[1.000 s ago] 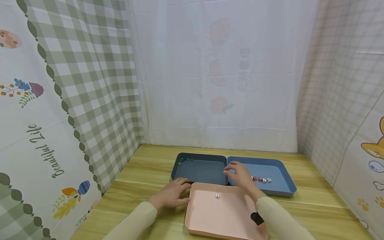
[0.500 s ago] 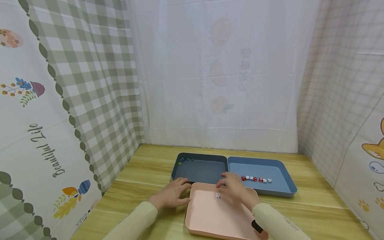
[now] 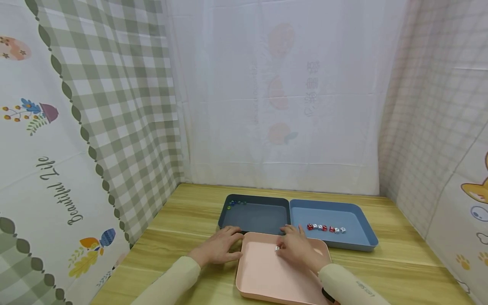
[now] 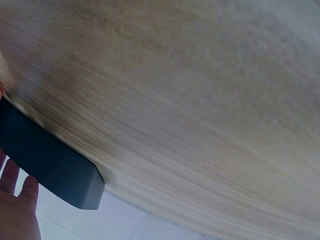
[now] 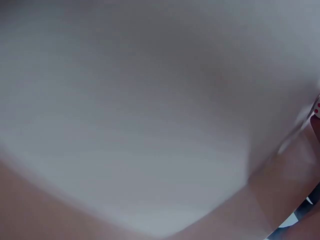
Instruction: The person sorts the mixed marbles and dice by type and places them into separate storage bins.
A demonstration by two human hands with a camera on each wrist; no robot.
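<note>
A white die (image 3: 277, 248) with dark pips sits near the far side of the pink tray (image 3: 263, 275). My right hand (image 3: 299, 250) reaches over that tray and pinches the die between thumb and forefinger, partly covering it. The die (image 5: 317, 107) also shows at the right edge of the right wrist view. My left hand (image 3: 218, 246) lies with relaxed fingers at the pink tray's left far corner, fingertips right at the rim. In the left wrist view, the fingers (image 4: 29, 192) overlap the side of the dark tray (image 4: 55, 160).
Behind the pink tray stands a dark slate tray (image 3: 263, 216) with several glass marbles (image 3: 233, 203) in its far left corner. Beside it, a blue tray (image 3: 354, 237) holds a row of red and white dice (image 3: 324, 228). All rest on a wood-grain table (image 3: 183, 212) with cloths hanging around it.
My right hand has moved from over the blue tray down and left into the pink tray, onto the white die. My left hand has stayed in place.
</note>
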